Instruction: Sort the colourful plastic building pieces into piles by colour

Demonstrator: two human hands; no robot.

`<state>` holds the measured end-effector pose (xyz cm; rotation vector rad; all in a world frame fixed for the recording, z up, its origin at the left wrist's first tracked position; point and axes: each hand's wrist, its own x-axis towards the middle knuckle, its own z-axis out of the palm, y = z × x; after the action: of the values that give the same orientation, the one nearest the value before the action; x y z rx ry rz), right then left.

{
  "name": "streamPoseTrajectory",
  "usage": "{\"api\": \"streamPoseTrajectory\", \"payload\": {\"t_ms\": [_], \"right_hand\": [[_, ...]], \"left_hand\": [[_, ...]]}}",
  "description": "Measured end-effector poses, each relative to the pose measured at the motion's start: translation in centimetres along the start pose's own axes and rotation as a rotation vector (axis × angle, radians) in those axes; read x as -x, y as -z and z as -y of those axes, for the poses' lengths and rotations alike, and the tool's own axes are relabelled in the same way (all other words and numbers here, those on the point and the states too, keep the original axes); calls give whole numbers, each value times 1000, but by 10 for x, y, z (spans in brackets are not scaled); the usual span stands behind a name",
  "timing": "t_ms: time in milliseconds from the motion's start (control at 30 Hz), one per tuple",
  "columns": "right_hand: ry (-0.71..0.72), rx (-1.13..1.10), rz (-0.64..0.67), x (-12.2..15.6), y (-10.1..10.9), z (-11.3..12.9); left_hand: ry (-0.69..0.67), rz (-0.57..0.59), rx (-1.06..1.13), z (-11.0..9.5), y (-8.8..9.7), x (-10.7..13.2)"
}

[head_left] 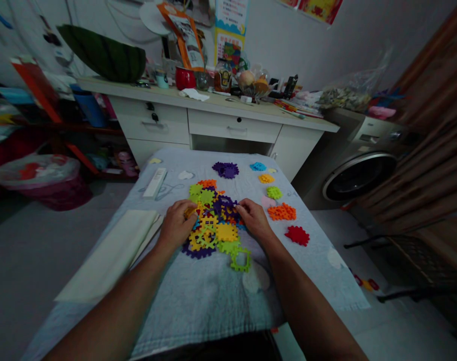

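A heap of flat toothed plastic pieces (213, 225) in yellow, green, purple and orange lies on a table covered with a pale blue cloth (213, 301). My left hand (177, 225) rests at the heap's left edge, fingers curled around a yellow-orange piece. My right hand (253, 216) sits at the heap's right edge, fingertips pinched on a purple piece (228, 206). Sorted small stacks lie apart: purple (225, 169), blue (258, 166), orange-yellow (266, 178), green (274, 192), orange (281, 212), red (297, 235).
A cream folded cloth (111, 255) and a white flat box (155, 181) lie on the table's left. Beyond stand a cluttered white desk (213, 108), a washing machine (358, 173) at right, a lined bin (43, 180) at left and a dark chair (420, 260) at right.
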<state>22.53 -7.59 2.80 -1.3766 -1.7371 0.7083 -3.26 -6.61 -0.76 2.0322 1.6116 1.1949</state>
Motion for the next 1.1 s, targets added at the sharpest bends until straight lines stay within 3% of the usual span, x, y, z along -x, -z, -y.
{"api": "streamPoseTrajectory", "payload": {"t_ms": [1100], "right_hand": [[-22, -26, 45, -1, -4, -1]], "left_hand": [[-14, -9, 42, 5, -3, 0]]}}
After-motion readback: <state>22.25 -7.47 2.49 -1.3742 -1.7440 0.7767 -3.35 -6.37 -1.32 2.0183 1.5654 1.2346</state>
